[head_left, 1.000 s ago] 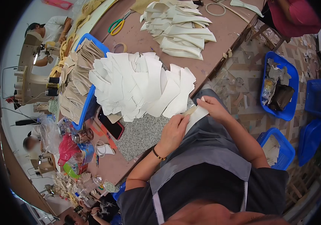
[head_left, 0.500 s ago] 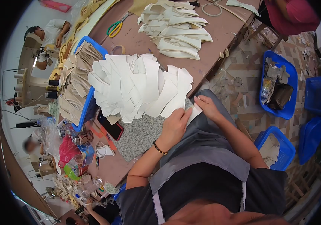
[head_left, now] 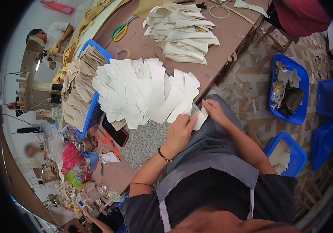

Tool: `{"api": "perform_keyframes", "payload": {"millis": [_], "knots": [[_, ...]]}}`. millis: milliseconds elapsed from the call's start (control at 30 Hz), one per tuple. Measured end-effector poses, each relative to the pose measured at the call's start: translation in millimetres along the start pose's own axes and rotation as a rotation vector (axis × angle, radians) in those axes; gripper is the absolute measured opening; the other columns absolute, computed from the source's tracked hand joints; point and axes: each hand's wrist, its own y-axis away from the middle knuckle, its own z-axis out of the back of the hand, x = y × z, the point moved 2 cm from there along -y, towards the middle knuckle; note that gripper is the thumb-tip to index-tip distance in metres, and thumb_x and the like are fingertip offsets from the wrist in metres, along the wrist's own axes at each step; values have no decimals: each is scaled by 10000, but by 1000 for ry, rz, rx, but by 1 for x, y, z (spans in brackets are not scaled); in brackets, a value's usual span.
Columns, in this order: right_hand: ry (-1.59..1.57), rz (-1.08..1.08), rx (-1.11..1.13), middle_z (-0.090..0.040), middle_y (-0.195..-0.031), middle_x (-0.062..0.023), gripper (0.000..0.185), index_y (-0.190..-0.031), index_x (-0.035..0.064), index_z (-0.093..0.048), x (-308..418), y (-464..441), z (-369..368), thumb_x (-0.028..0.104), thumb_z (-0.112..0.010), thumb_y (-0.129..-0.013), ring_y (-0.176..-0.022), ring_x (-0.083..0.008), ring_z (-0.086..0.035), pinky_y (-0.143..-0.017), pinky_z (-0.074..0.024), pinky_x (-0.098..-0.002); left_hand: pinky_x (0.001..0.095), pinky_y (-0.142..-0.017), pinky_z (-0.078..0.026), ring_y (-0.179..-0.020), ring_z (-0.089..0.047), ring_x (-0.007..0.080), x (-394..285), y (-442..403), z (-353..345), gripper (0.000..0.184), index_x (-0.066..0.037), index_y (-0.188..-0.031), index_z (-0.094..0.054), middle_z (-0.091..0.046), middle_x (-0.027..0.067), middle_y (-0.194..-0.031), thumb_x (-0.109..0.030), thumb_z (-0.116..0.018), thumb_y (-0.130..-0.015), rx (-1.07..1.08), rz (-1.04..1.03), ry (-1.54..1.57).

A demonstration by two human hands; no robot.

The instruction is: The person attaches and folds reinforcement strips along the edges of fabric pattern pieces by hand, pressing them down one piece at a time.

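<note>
A small white cut piece (head_left: pixel 201 119), looking like leather or stiff sheet, is between my hands above my lap. My right hand (head_left: pixel 216 112) pinches its upper end with thumb and fingertips. My left hand (head_left: pixel 180 134) has its thumb and bent fingers closed at the piece's left edge, next to the big pile; the exact grip is partly hidden. The pile of overlapping white pieces (head_left: pixel 135 89) lies just beyond my left hand, partly over a speckled grey slab (head_left: pixel 141 141).
A blue basket (head_left: pixel 92 112) of beige pieces stands left of the pile. Scissors (head_left: pixel 120 31), a tape roll (head_left: pixel 123 54), another cream stack (head_left: pixel 184 33) and a phone (head_left: pixel 115 131) are on the table. Blue bins (head_left: pixel 302 101) stand on the floor at right. Other people sit nearby.
The white piece between my hands has tilted so more of its face shows. My hands have barely moved.
</note>
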Motion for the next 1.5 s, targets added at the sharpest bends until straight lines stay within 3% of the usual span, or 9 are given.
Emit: {"api": "perform_keyframes", "payload": {"millis": [567,767,867,967,1067,1167,1300,1367,1500], "knots": [[203,40,-83,-475,-602,-57,459,-724,-6,-532,-23,-18,15,387,-553,-960,-592,-122,-441,-539,-357,-337,367,-615,-474,-774,-544,263,0,-1,-4,462,-63,-1188,-622,-530,82,-847,17,-632,-733,-30,-8,-81],[242,81,-111,-438,-587,-66,473,-703,-11,-512,-16,-20,20,386,-562,-954,-582,-123,-407,-535,-350,-345,377,-634,-438,-761,-526,265,-2,13,-8,407,-48,-1184,-618,-520,85,-846,-30,-665,-781,-86,23,-95],[286,78,-105,-495,-612,-50,449,-750,10,-553,-36,-31,25,401,-532,-969,-565,-131,-447,-530,-366,-337,382,-655,-416,-777,-519,264,-10,3,-11,385,-42,-1191,-605,-515,86,-862,-81,-679,-815,-105,34,-98],[-401,-257,-255,-581,-733,-4,393,-883,67,-595,-30,-16,19,434,-496,-985,-624,-125,-517,-562,-397,-307,383,-682,-410,-811,-519,263,-15,0,-16,390,-34,-1193,-593,-520,88,-897,-126,-690,-826,-120,43,-113],[-763,-508,-93,-607,-866,33,353,-1025,124,-585,32,34,13,453,-459,-1001,-711,-99,-551,-609,-417,-266,379,-701,-408,-835,-520,267,-17,2,-15,402,-19,-1191,-586,-527,93,-927,-128,-695,-819,-141,37,-113],[-649,-196,-69,-595,-898,25,324,-1035,133,-576,52,61,-6,436,-464,-1009,-750,-84,-531,-637,-407,-239,386,-707,-403,-842,-519,272,-22,3,-17,408,-12,-1197,-582,-533,100,-952,-126,-691,-822,-167,40,-153],[-80,239,-43,-597,-829,-15,122,-920,51,-579,53,56,0,168,-605,-935,-750,-140,-575,-646,-439,-278,410,-790,-421,-935,-558,288,-33,4,-7,396,-12,-1185,-595,-571,104,-1001,-109,-693,-813,-191,10,-86],[247,404,152,-584,-807,-59,92,-901,23,-571,106,75,3,99,-622,-889,-742,-165,-584,-662,-454,-295,425,-841,-424,-983,-576,295,-50,9,20,382,-17,-1169,-607,-590,105,-1030,-90,-695,-804,-308,-111,43],[585,653,489,-570,-806,-130,110,-932,-3,-571,143,107,-7,37,-622,-843,-725,-220,-594,-680,-477,-325,454,-861,-444,-1006,-603,299,-70,11,54,362,-25,-1142,-623,-620,113,-1026,-56,-699,-790,-215,-166,-50]]}}
